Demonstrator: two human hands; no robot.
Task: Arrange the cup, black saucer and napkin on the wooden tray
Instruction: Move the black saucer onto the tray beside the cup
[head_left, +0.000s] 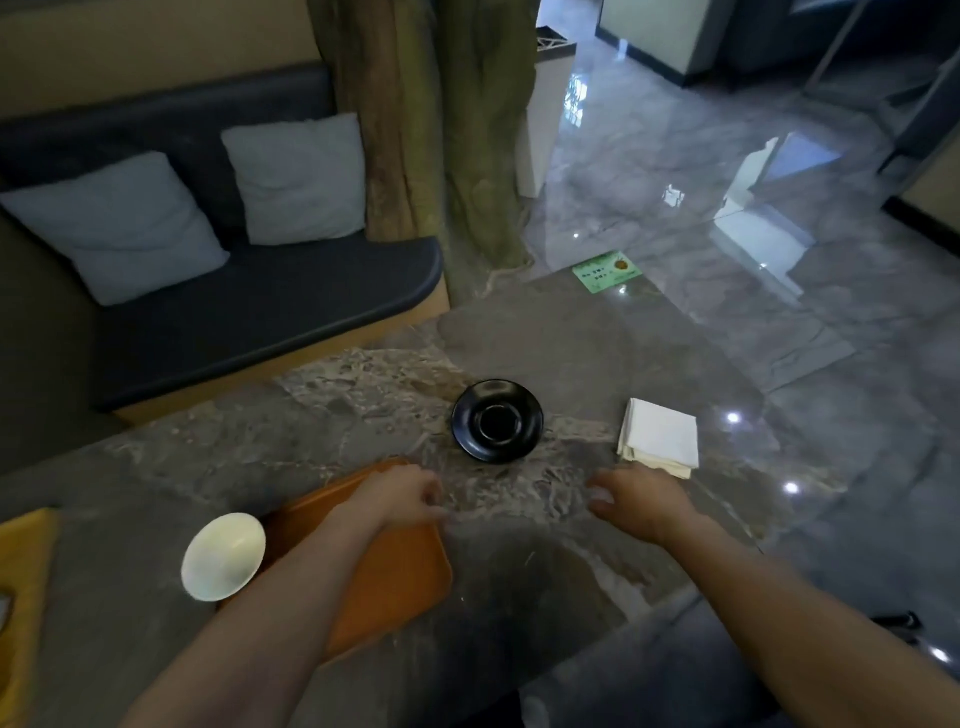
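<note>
Nothing was on the tray (395, 587) yet — all three pieces remained. The left hand (400, 493) hovered over its far edge, fingers loosely curled, empty; cup (223, 556) left of it, saucer (497, 421) beyond. The right hand (641, 501) was open, empty — napkin (660, 436) just past it

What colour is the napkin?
White; the napkin shows clearly in the head view, folded on the table.
</note>
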